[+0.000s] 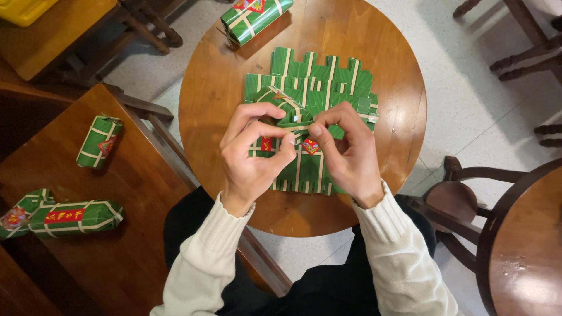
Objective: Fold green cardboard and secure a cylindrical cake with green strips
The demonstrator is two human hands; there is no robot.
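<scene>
While both hands, left hand point(253, 153) and right hand point(345, 149), pinch the green parcel point(287, 111), fingers hide its front.

We saw green tied packages w/ red labels: stack point(310, 93) mid round table point(234, 76), one point(254, 17) at far edge, three on the side table's point(117, 257) left: point(99, 140), point(76, 217), point(17, 213).

Even indoor light is falling from above, keeping the middle of the frame bright and clear. A soft sheen is showing on the round wooden table point(386, 126) at centre right, and a paler glare is lying on the dark table point(527, 257) at the lower right. The lower left is sitting dimmer, with the brown tabletop point(117, 234) reading dark. Shadows are staying short and soft under the left hand point(253, 153) and right hand point(345, 149). Focus is holding sharp throughout, with straight edges bending slightly toward the corners.
</scene>
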